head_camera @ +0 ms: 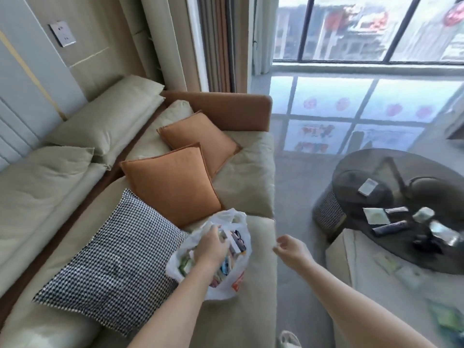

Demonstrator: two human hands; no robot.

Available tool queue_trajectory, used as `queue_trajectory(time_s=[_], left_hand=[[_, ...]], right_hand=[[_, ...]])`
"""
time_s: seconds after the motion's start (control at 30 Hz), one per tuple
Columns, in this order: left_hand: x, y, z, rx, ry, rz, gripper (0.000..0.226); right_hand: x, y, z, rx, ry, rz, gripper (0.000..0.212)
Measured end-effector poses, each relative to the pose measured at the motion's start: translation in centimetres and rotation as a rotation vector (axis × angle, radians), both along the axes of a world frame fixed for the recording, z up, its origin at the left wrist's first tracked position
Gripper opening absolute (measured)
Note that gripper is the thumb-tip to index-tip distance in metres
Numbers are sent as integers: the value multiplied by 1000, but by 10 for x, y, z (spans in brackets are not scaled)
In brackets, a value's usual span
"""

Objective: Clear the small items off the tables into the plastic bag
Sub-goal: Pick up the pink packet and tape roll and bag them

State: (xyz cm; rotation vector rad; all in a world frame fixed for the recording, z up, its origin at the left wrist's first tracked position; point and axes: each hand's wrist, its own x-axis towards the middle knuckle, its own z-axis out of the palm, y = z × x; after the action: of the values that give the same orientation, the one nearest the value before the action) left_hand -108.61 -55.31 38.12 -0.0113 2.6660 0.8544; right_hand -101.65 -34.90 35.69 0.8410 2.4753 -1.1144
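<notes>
Two hands | your left hand [212, 247] reaches into white plastic bag [227, 288], grip unclear | right hand [291, 249] loosely curled, empty

No legible text, packets in the plastic bag [241, 280] blurred (window signs [364, 23] too)

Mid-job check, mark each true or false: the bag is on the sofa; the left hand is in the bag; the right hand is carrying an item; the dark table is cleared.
1. The plastic bag sits on the sofa. True.
2. The left hand reaches into the bag. True.
3. The right hand carries an item. False: it holds nothing visible.
4. The dark round table is cleared. False: small items lie on it.
</notes>
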Motion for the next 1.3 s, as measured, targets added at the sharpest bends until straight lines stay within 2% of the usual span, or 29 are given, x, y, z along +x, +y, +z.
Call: queue_trajectory(time_s=[0.23,0.5,0.63,0.8,1.0,1.3], left_hand=[[47,105,0,-70,-91,-430,33],[148,209,-5,-145,-128,-770,23],[219,249,-8,-169,-125,-872,30],[318,284,-18,-190,-157,-952,26],[421,327,-37,-259,-189,-1157,30],[517,405,-68,-306,-216,-1326,27]], right_hand=[[80,50,7,137,-34,-99,38],[218,120,10,82,-56,-360,39],[304,144,8,86,-61,-475,40],[418,167,1,105,-109,-569,39],[543,194,-17,110,-172,-756,32],[666,237,-53,66,-198,-1126,28]])
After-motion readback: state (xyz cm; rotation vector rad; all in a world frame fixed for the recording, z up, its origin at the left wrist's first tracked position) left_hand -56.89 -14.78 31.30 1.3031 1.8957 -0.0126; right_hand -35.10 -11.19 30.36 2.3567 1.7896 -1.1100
